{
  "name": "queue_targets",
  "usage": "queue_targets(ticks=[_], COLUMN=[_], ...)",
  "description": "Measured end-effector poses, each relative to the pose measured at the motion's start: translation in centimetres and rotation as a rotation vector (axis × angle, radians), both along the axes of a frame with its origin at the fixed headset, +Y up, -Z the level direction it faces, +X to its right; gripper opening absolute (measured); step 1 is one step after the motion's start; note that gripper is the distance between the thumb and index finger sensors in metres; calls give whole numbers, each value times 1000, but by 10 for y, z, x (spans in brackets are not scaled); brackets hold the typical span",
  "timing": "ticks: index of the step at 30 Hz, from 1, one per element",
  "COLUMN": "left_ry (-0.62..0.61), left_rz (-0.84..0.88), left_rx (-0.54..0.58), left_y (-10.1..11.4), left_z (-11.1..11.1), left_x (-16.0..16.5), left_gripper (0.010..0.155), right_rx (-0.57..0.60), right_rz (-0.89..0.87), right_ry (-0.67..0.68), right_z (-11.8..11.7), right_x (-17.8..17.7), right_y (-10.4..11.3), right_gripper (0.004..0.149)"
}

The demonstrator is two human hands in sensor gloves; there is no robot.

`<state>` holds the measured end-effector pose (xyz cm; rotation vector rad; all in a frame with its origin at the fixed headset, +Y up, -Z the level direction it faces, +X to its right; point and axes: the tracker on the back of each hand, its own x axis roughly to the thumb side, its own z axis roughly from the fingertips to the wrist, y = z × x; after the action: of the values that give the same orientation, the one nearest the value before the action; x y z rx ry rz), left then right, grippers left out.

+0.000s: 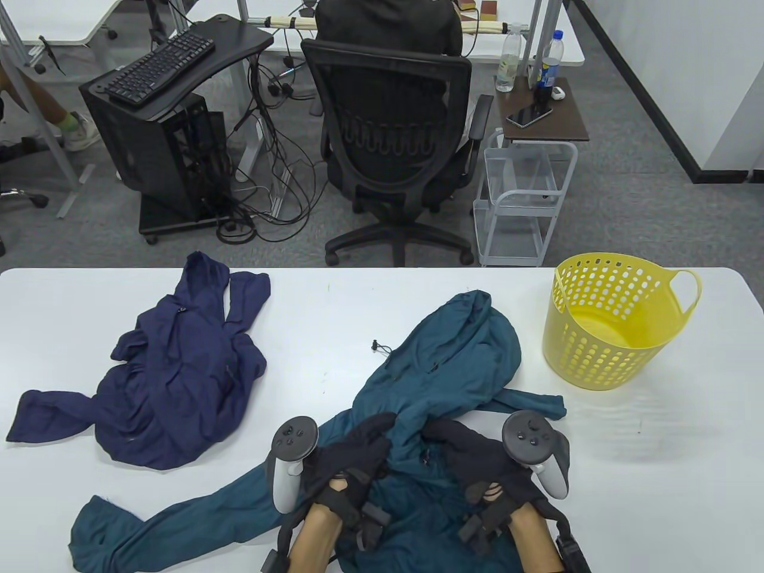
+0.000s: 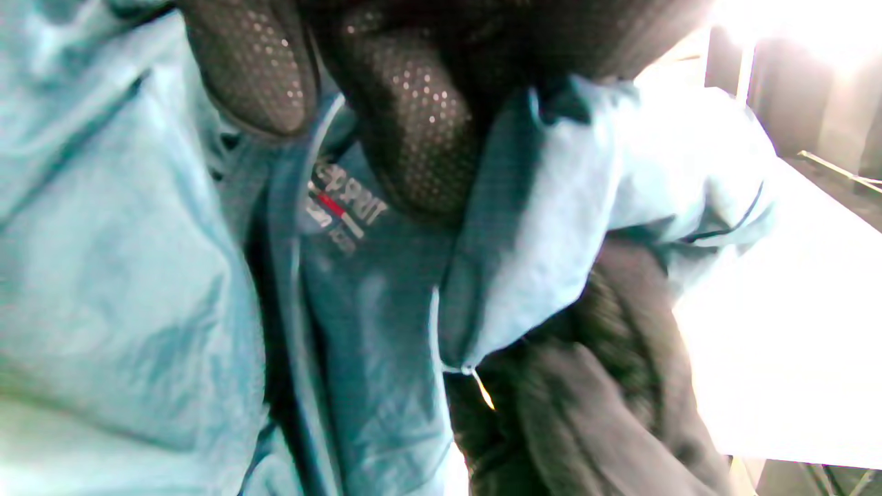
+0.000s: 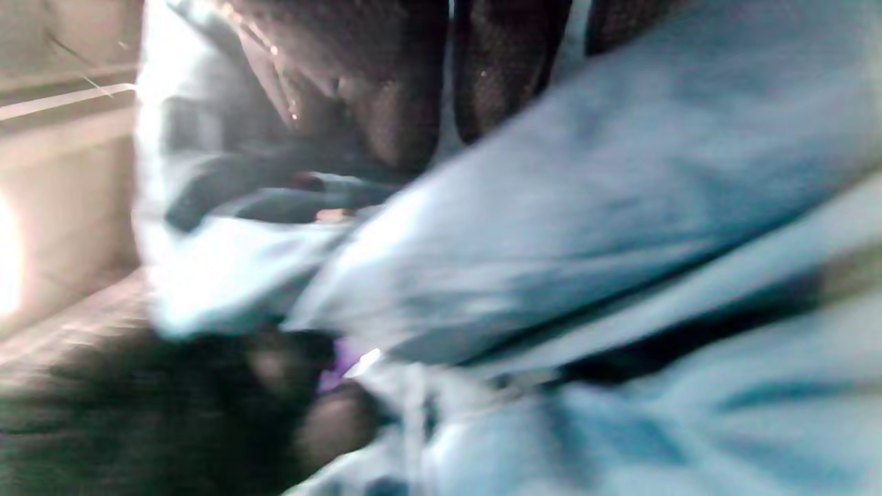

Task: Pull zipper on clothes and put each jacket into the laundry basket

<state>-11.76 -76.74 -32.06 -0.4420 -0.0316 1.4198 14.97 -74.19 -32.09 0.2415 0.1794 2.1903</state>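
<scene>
A teal jacket (image 1: pixel 441 370) lies crumpled at the table's front middle, hood toward the far side, one sleeve trailing to the front left. My left hand (image 1: pixel 373 439) grips a fold of its front; in the left wrist view the fingers (image 2: pixel 413 138) press into the cloth beside a printed label (image 2: pixel 341 213). My right hand (image 1: pixel 447 439) holds the opposite front edge, close to the left hand. The right wrist view is blurred, showing dark fingers (image 3: pixel 413 103) over teal cloth (image 3: pixel 586 207). A navy jacket (image 1: pixel 173 376) lies spread at the left. The yellow laundry basket (image 1: pixel 615 352) stands at the right with nothing in it.
A drawcord end (image 1: pixel 377 345) lies on the white table (image 1: pixel 334 310) beside the teal hood. Beyond the far edge stand a black office chair (image 1: pixel 394 143), a white wire cart (image 1: pixel 525 197) and a computer stand (image 1: pixel 173 137).
</scene>
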Motion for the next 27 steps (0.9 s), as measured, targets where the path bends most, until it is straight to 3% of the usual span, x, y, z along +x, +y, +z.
queue_targets(ticks=[5,6,8,9,12,14,17,19,23,25,27], left_ry=[-59,-68,-59,-53,3,71,213,232,295,348,290], left_rz=[16,17,19,27,-14,-160,-534,-680,-798,-832,-862], left_rx=[-13,-17,-14,-13,32,139,370,474,617,855,996], left_y=[-3,-4,-5,-4,3,14,37,46,61,78,90], left_z=[-2,-2,-3,-3,-3,-2,4,10,28,47,57], left_x=[7,7,4,2,-4,-10,-10,-1,15,22,31], left_gripper=[53,53,54,54,54,54,53,53,56,59,67], right_rx=[-42,-46,-5,14,21,32,51,75,225,294,314], right_rz=[162,173,206,230,207,135,2,-63,-64,-52,-56], right_ry=[112,119,81,61,74,69,98,89,16,-32,-35], right_z=[-4,-5,-7,-7,-6,-5,-1,2,13,19,22], right_x=[-26,-29,-32,-32,-24,-15,-1,4,10,13,14], right_y=[-10,-10,-10,-10,-7,-2,9,19,40,50,55], right_gripper=[81,78,52,46,40,40,39,39,39,39,39])
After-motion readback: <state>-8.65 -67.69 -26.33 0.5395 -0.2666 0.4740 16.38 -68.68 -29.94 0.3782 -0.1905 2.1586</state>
